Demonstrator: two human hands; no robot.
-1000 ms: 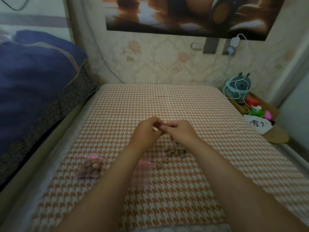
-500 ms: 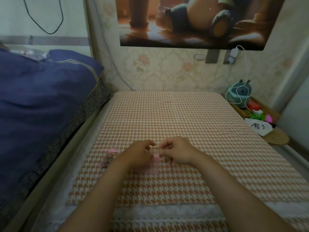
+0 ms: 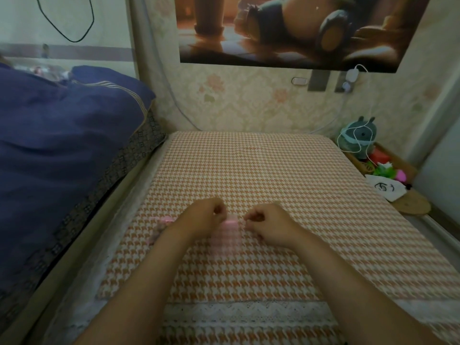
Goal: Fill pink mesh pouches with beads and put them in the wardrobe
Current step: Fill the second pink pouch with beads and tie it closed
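Note:
A flat pink mesh pouch point(image 3: 227, 235) hangs between my two hands over the houndstooth cloth point(image 3: 273, 175). My left hand point(image 3: 202, 218) pinches its top left corner, and my right hand point(image 3: 269, 224) pinches the top right. A second pink pouch point(image 3: 160, 227), with beads inside it, lies on the cloth just left of my left wrist, partly hidden by that arm. The loose beads are hidden behind my hands.
A dark blue quilt point(image 3: 62, 150) is piled on the bed at the left. At the right edge a wooden tray point(image 3: 395, 160) holds a grey plush toy point(image 3: 358, 136), a white cable and small colourful items. The wallpapered wall stands behind.
The view has tilted up and back. My hands have come apart, stretching the pouch's top open between them. The loose beads seen earlier are now out of sight.

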